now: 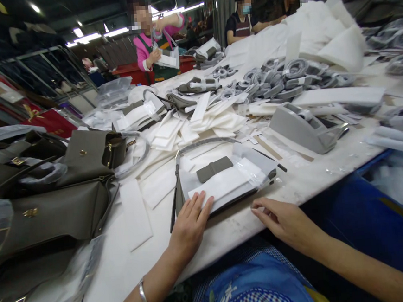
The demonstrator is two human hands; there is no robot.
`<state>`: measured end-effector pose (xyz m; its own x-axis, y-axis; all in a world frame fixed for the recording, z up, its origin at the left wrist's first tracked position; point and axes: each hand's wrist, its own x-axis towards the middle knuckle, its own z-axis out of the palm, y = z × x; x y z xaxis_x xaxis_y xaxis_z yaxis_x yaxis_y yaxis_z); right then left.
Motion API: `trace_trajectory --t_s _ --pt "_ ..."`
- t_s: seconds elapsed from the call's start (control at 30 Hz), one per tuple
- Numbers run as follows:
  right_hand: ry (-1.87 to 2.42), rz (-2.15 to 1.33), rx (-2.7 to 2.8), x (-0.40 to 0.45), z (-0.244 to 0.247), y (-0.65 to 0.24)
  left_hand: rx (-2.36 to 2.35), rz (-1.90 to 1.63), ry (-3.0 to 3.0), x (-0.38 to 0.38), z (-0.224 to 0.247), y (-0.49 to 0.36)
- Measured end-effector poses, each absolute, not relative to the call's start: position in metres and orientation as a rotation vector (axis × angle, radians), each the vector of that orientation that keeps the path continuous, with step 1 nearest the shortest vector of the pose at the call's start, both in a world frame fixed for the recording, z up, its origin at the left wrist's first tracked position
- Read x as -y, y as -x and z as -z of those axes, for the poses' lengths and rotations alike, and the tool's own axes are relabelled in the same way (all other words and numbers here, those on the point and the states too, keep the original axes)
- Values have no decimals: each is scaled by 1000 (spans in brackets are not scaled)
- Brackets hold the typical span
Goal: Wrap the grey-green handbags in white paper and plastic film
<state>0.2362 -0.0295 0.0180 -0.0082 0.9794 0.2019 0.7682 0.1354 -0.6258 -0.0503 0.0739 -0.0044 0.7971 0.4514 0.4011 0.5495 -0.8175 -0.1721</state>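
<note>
A grey-green handbag [215,168] lies flat on the table in front of me, its strap wrapped in clear plastic. Across it rests a strip of white foam [221,185], fixed at its right end with clear tape or film. My left hand [192,219] lies with fingers stretched out on the lower left edge of the bag and foam. Just right of the bag, my right hand [271,215] hovers by the table edge, thumb and fingertips close together; whether anything small is between them I cannot make out.
Several dark handbags [53,211] are heaped at the left. Loose foam strips [199,123] and rolled grey straps [269,80] cover the middle. A grey tape dispenser [302,129] stands at the right, above a blue bin [360,222]. Co-workers [160,42] stand across the table.
</note>
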Motion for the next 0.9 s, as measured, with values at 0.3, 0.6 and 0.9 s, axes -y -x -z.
trace_trajectory --t_s 0.3,0.6,0.9 --pt "1363 -1180 1062 14 -14 -197 807 694 2681 -70 2 47" --pt "1104 -1034 1375 3 -54 -189 1072 975 2486 -70 7 58" --pt "1907 312 1570 -26 -77 -395 1015 1027 2537 -76 8 59"
